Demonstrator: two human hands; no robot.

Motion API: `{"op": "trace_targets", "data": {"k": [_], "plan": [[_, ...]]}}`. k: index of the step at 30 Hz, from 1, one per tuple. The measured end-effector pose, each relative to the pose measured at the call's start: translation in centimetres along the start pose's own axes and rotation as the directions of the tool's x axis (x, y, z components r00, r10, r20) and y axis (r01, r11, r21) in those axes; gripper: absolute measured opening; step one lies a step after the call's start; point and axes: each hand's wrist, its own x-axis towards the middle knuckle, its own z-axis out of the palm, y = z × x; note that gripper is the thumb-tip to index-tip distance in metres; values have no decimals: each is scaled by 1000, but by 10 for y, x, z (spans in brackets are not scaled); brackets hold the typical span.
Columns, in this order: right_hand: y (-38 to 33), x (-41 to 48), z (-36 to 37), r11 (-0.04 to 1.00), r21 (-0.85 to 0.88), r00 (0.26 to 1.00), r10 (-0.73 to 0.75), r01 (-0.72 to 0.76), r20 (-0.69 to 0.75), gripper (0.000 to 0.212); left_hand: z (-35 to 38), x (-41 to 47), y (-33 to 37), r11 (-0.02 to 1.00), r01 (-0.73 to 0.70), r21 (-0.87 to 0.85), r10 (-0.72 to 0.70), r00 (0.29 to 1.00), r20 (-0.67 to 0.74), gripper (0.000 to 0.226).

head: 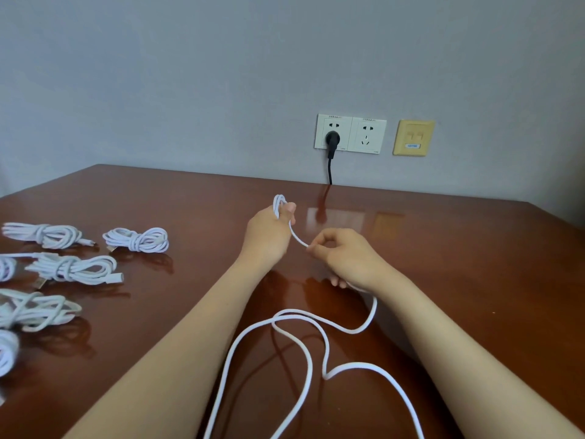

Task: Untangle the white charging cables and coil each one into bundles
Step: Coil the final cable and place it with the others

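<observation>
At the left, several tied bundles of white cable [136, 239] lie on the glossy brown wooden table [459, 264]. The left hand [269, 231] grips small loops of a long white charging cable [353, 364]. The right hand [345, 258] pinches it just beside, and the rest lies loose on the table.

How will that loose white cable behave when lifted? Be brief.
Probably floppy: the white cable sags in loose curves from the right hand onto the table. Likely light: it looks thin, and the left hand holds several loops.
</observation>
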Motion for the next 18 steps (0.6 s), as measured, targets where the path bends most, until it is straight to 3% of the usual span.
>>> {"op": "trace_targets", "data": {"k": [3,5,7,10,12,13,18], "plan": [[4,1,-1,998,-59,996,-29,34,80,10,-1,0,-3,999,3,42,0,997,-80,34],[6,1,-2,991,-120,992,-49,63,119,14,-5,2,-4,997,39,-71,-48,991,-129,33],[9,1,-3,992,-100,988,-62,77,140,18,-9,7,-3,951,114,-286,-153,981,-118,33],[9,3,-4,995,-36,986,-90,96,142,18,-14,9,2,697,257,-669,-335,942,12,33],[10,3,-4,995,-32,983,-92,98,157,16,-18,10,4,519,275,-809,-400,915,54,35],[10,3,-5,995,-32,983,-87,94,163,15,-21,13,3,481,273,-833,-428,903,49,37],[6,0,-7,989,-58,986,-130,137,107,11,-31,13,3,627,344,-699,-513,858,-38,37]]}}
